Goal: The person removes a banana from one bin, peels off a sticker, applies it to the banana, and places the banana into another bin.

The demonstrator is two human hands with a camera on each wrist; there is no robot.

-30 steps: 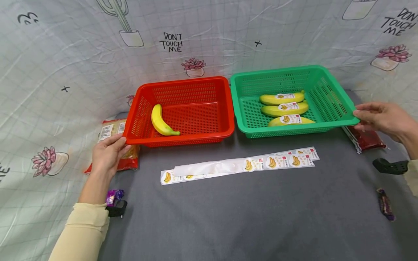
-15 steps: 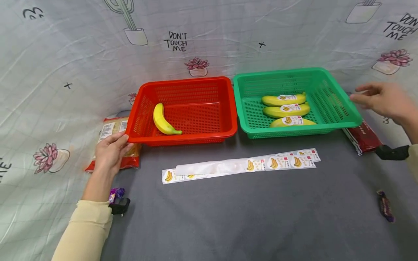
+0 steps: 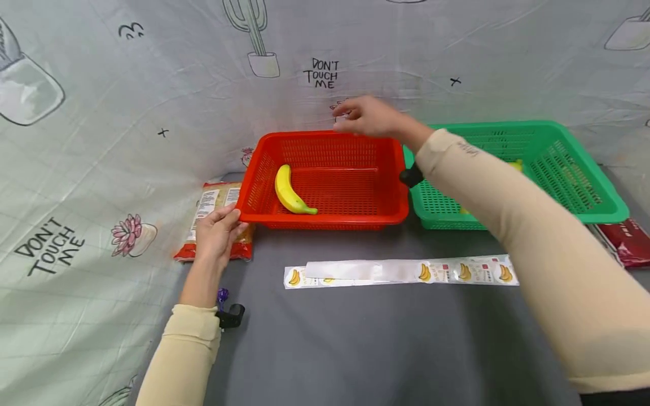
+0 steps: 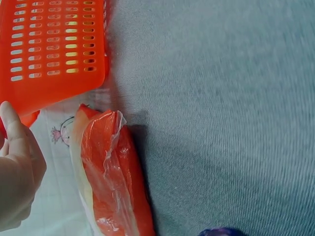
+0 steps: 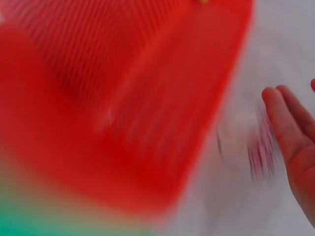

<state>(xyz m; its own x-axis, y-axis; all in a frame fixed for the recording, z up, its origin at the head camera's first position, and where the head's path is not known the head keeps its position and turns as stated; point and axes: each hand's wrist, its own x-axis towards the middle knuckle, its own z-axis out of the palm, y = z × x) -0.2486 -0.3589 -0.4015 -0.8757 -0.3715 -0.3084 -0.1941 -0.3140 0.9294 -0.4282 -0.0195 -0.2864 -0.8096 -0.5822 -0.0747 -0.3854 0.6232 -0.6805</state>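
Observation:
My left hand (image 3: pixel 215 239) pinches the front left corner of the red basket (image 3: pixel 345 192), thumb and fingers on its rim. One yellow banana (image 3: pixel 288 193) lies inside, in the left half, with no label visible on it. Over the back rim of this basket hovers my right hand (image 3: pixel 370 117), fingers fairly straight with nothing in them. In the right wrist view those fingers (image 5: pixel 283 115) are apart from the blurred basket wall. To the right stands the green basket (image 3: pixel 574 169); my right sleeve hides most of the bananas in it.
A strip of banana stickers (image 3: pixel 376 272) lies before the baskets on the grey cloth. Beside the left hand is a red and clear food packet (image 4: pixel 113 172), with a small purple wrapper (image 3: pixel 222 295) nearer. A dark red packet (image 3: pixel 627 242) lies at far right.
My right hand has left the green basket's right corner and swung left across to above the red basket. The view has turned right-to-left, shifting things rightward. My left hand keeps its grip.

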